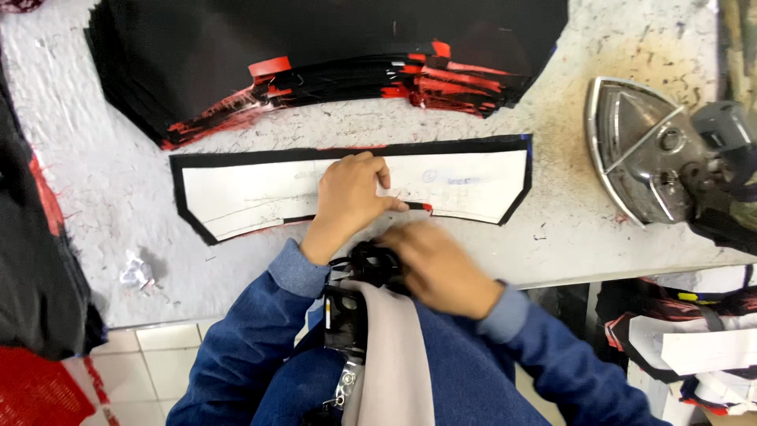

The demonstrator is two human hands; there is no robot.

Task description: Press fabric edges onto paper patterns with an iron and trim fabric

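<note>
Blue denim sleeves (pixel 260 347) and a beige strap (pixel 390 355) fill the near edge of the view. Beyond them, the worn grey surface (pixel 102 181) carries a large stack of black and red fabric pieces (pixel 315 55) along its far side. A long white pattern piece with a black border (pixel 252 193) lies flat just in front of the stack. An iron (pixel 654 154) rests on its side at the right, well apart from the pattern piece. The left hand (pixel 351 197) presses the pattern piece with curled fingers. The right hand (pixel 434 264) is blurred; its grip cannot be told, near a black object (pixel 371 260).
</note>
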